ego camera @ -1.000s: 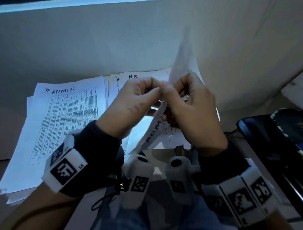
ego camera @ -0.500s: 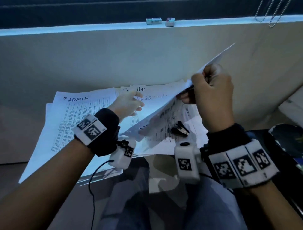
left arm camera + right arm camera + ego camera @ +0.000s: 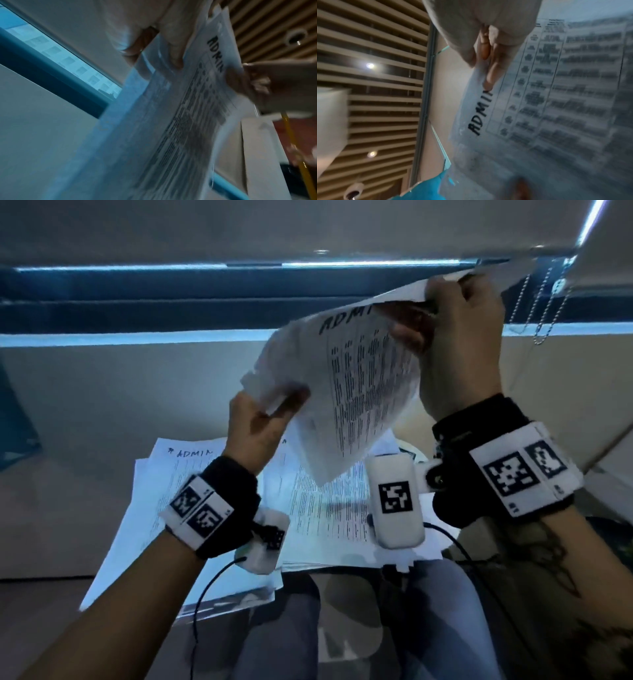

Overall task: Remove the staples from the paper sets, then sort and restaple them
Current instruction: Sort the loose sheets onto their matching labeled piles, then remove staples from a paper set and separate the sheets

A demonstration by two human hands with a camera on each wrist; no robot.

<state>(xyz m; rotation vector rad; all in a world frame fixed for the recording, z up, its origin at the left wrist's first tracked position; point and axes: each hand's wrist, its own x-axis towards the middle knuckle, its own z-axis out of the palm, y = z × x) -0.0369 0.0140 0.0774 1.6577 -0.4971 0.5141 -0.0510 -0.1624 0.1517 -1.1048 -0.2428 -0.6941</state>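
Note:
A paper set headed "ADMIN", printed with a table, is held up in the air above the desk and bends between my hands. My right hand grips its top corner, fingers curled round the edge, and several sheets fan out there. My left hand holds the set's lower left edge, thumb in front and fingers behind. In the left wrist view the fingers press the paper set near its heading. The right wrist view has my fingertips on the paper set beside the word ADMIN. No staple shows.
On the desk below lie a stack of sheets marked ADMIN at the left and more printed sheets in the middle. A pale wall and window sill rise behind. A blind's bead chain hangs at the upper right.
The paper set has risen from just above the desk to head height in my right hand. My left hand, which had let go half a second ago, now holds its lower edge.

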